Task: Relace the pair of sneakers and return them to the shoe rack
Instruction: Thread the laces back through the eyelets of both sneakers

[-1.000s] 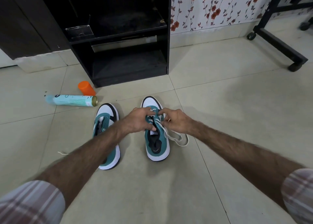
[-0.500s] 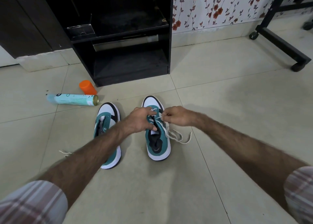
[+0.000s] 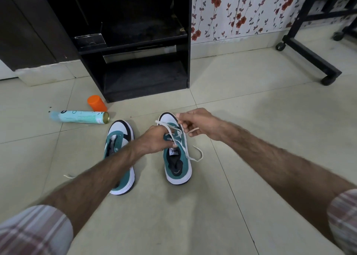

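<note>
The right sneaker (image 3: 177, 154) stands on the tiled floor (image 3: 251, 119) in front of the black shoe rack (image 3: 146, 81), and the left sneaker (image 3: 118, 158) stands just beside it, partly under the left forearm. The left hand (image 3: 154, 141) has its fingers curled at the eyelets and seems to pinch the white lace (image 3: 173, 131) there. The right hand (image 3: 195, 122) is raised over the toe and pinches the same lace between thumb and fingers, so that part of the lace is stretched. One free end (image 3: 197, 154) lies loose on the floor at the right side of this sneaker. I think the risk is that a strong pull draws this loose end out of its eyelet, or makes the two ends unequal. The light sneaker could also slide or tip if the left hand does not hold it. The left sneaker looks not laced yet, and the spray can (image 3: 79, 116) and orange cap (image 3: 96, 102) lie near the rack.
</note>
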